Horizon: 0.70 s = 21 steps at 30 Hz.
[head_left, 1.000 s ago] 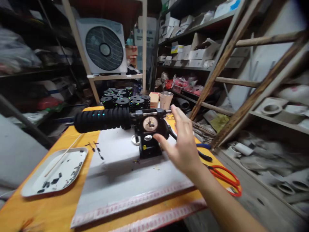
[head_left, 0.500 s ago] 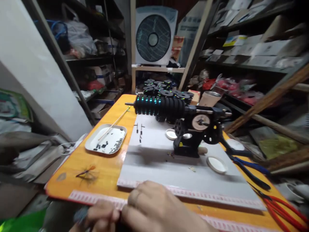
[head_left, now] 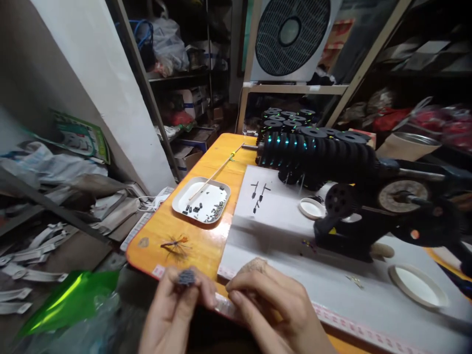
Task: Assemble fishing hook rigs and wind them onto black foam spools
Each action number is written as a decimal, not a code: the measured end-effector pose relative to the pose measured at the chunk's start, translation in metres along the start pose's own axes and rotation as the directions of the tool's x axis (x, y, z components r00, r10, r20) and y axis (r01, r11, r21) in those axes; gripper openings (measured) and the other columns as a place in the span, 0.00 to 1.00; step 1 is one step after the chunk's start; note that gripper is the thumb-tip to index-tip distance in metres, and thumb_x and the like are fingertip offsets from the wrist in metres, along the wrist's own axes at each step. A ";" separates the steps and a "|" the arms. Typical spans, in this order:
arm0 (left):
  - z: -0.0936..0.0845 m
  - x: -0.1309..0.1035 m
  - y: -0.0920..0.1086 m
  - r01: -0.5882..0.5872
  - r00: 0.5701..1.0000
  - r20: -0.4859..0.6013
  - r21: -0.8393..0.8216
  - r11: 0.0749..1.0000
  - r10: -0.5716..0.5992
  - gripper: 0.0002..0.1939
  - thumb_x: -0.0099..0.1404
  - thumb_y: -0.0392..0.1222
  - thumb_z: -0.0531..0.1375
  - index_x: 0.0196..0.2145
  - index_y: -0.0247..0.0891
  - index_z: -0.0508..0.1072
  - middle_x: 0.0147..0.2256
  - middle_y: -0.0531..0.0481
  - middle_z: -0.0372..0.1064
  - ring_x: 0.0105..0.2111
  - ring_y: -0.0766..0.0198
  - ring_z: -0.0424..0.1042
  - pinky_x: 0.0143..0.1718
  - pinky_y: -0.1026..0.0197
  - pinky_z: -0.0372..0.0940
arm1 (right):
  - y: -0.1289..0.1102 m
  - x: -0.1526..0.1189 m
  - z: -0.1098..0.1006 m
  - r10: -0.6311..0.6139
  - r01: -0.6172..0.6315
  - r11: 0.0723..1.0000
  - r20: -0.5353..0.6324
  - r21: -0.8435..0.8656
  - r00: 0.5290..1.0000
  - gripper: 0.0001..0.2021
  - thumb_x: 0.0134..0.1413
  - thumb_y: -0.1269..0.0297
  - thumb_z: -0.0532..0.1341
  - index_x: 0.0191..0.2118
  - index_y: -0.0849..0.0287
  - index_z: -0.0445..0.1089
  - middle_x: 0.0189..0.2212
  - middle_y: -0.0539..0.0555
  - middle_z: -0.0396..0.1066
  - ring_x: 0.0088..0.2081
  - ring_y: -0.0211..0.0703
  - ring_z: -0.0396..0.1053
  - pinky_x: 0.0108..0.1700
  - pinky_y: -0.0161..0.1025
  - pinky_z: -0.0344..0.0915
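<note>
Near the table's front edge, my left hand [head_left: 177, 305] pinches a small dark grey bundle [head_left: 186, 277] between thumb and fingers. My right hand [head_left: 273, 305] is just to its right, thumb and fingertips pressed together; what lies between them is too small to make out. A tan wrap [head_left: 254, 265] shows on one of its fingers. Beyond my left hand, a feathery brown and orange piece [head_left: 175, 244] lies on the orange table [head_left: 155, 250]. Further back is a white tray [head_left: 177, 199] with small dark pieces and a thin stick leaning across it.
A black machine with a ribbed roller [head_left: 317, 152] stands on a white board [head_left: 265, 241]. Round lids [head_left: 418, 286], tiny yellow bits [head_left: 354, 281] and several small black parts lie on the board. Behind are a fan [head_left: 291, 37] and shelves. Green foil [head_left: 70, 300] is at lower left.
The view has swung left and closer. Both hands have come up further into view, and the grey bundle in my left hand now shows clearly.
</note>
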<state>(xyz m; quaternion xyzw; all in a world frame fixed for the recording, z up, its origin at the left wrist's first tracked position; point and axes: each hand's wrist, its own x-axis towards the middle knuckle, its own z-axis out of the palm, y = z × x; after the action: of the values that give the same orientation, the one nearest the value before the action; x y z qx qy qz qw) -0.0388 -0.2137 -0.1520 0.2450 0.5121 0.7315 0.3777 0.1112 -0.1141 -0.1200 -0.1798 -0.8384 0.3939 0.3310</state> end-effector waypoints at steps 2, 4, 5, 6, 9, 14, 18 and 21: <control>-0.021 0.014 0.011 -0.231 0.971 -0.010 0.224 0.947 0.239 0.06 0.68 0.46 0.63 0.35 0.45 0.69 0.30 0.54 0.69 0.29 0.64 0.68 0.34 0.63 0.67 | 0.004 -0.001 0.003 -0.035 0.034 0.999 0.021 0.012 0.999 0.08 0.63 0.77 0.57 0.39 0.59 0.71 0.32 0.53 0.72 0.33 0.37 0.70 0.35 0.31 0.66; -0.041 0.030 0.026 -0.361 0.916 0.025 0.480 0.799 0.400 0.05 0.69 0.43 0.63 0.37 0.45 0.68 0.37 0.53 0.69 0.29 0.65 0.68 0.31 0.64 0.66 | 0.008 -0.003 0.005 -0.043 0.043 0.999 0.026 0.012 0.999 0.09 0.62 0.78 0.56 0.40 0.59 0.71 0.33 0.54 0.72 0.35 0.38 0.71 0.37 0.32 0.67; -0.048 0.037 0.033 -0.361 0.904 0.030 0.591 0.722 0.427 0.05 0.68 0.44 0.63 0.37 0.45 0.68 0.37 0.53 0.68 0.30 0.65 0.68 0.31 0.65 0.66 | 0.010 -0.004 0.007 -0.036 0.035 0.999 0.021 0.010 0.999 0.09 0.62 0.78 0.56 0.40 0.58 0.71 0.32 0.53 0.71 0.34 0.38 0.70 0.37 0.32 0.67; -0.054 0.044 0.040 -0.334 0.905 0.037 0.676 0.657 0.423 0.06 0.67 0.45 0.64 0.38 0.45 0.69 0.34 0.54 0.67 0.29 0.65 0.67 0.30 0.66 0.65 | 0.011 -0.005 0.008 -0.022 0.022 1.000 0.013 0.006 1.000 0.09 0.63 0.78 0.56 0.39 0.58 0.71 0.32 0.53 0.70 0.33 0.38 0.70 0.36 0.32 0.66; -0.061 0.063 0.055 -0.187 0.962 0.034 0.804 0.564 0.271 0.18 0.61 0.51 0.68 0.46 0.44 0.74 0.24 0.60 0.61 0.21 0.67 0.62 0.24 0.67 0.62 | 0.011 -0.007 0.009 0.006 -0.006 1.000 -0.009 0.001 1.000 0.08 0.63 0.76 0.56 0.38 0.58 0.71 0.31 0.52 0.68 0.32 0.38 0.69 0.34 0.33 0.66; -0.060 0.087 0.056 -0.187 0.982 0.178 0.883 0.431 0.061 0.22 0.57 0.52 0.70 0.47 0.42 0.82 0.39 0.46 0.81 0.34 0.55 0.76 0.39 0.58 0.69 | 0.008 -0.009 0.009 0.012 -0.013 1.000 -0.039 -0.019 0.999 0.08 0.63 0.75 0.57 0.37 0.57 0.71 0.29 0.51 0.69 0.30 0.38 0.70 0.32 0.33 0.65; -0.051 0.075 0.047 -0.228 0.972 0.175 0.851 0.473 0.154 0.12 0.61 0.50 0.66 0.29 0.41 0.84 0.32 0.45 0.75 0.33 0.55 0.73 0.34 0.60 0.66 | 0.007 -0.011 0.010 0.012 -0.010 1.000 -0.061 0.026 0.998 0.08 0.63 0.76 0.57 0.38 0.58 0.72 0.29 0.52 0.70 0.30 0.38 0.70 0.31 0.33 0.66; -0.032 0.043 0.039 -0.129 0.992 0.084 0.669 0.732 0.098 0.10 0.57 0.48 0.69 0.24 0.40 0.80 0.41 0.45 0.75 0.37 0.56 0.75 0.35 0.62 0.68 | 0.003 -0.010 0.011 0.055 -0.042 0.995 -0.135 0.095 0.989 0.08 0.63 0.74 0.58 0.38 0.58 0.74 0.29 0.52 0.71 0.28 0.38 0.70 0.29 0.33 0.65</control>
<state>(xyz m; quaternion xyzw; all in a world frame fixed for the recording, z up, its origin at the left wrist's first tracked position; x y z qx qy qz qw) -0.1004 -0.2045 -0.1278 0.4113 0.7173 0.5136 0.2293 0.1108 -0.1234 -0.1314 -0.2114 -0.7899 0.4267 0.3864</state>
